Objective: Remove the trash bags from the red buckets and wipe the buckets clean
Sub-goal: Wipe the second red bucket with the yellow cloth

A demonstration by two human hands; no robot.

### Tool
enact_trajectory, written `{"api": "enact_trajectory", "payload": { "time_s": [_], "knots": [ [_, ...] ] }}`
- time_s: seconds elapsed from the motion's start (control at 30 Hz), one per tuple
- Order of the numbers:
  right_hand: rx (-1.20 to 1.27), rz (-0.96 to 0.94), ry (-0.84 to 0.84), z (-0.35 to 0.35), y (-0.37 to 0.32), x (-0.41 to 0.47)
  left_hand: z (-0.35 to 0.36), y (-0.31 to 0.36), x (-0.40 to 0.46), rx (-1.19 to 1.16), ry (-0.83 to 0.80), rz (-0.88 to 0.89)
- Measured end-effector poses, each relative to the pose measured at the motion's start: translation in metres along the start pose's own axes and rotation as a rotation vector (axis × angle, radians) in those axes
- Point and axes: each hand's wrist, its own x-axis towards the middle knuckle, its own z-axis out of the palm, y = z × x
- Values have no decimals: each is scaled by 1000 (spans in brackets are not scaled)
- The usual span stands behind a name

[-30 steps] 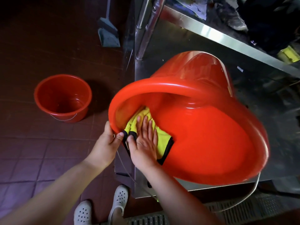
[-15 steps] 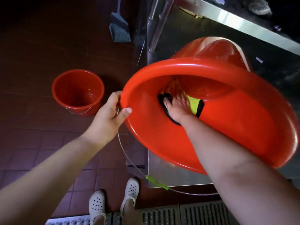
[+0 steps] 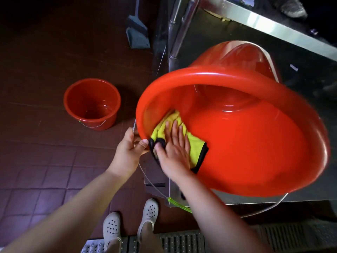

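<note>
Dim scene; the dark tiled floor (image 3: pixel 45 161) fades to black at upper left. Glare streaks the stainless steel table (image 3: pixel 264 24). The big red plastic bucket (image 3: pixel 255 152) rim blurs; edges bend wide-angle.

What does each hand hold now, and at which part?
The left hand grips the large tilted red plastic bucket at its rim. The right hand presses the yellow cloth flat, not gripping it.

single head-worn camera, wide-angle, facing forward and steeply down, close over the tipped bucket (image 3: pixel 237 143) and floor (image 3: pixel 36 161).
</note>
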Motion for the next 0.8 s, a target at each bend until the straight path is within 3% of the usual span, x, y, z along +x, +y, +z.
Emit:
{"api": "enact_trajectory", "payload": {
  "time_s": [0.13,0.23,0.53,0.63,0.8],
  "knots": [
    [-65,-191,-62,-1,14,-29,-8,2,-2,134,-8,88],
    [-116,-195,-73,-8,29,-5,-11,14,0,117,-44,118],
    [-244,163,-129,-40,86,106,-37,88,37,345,-34,327],
    [-320,227,-150,-46,94,124,-36,84,38,205,-27,240],
    [-316,231,-167,-43,88,125,-33,35,21,-2,-28,-76]
  ]
}}
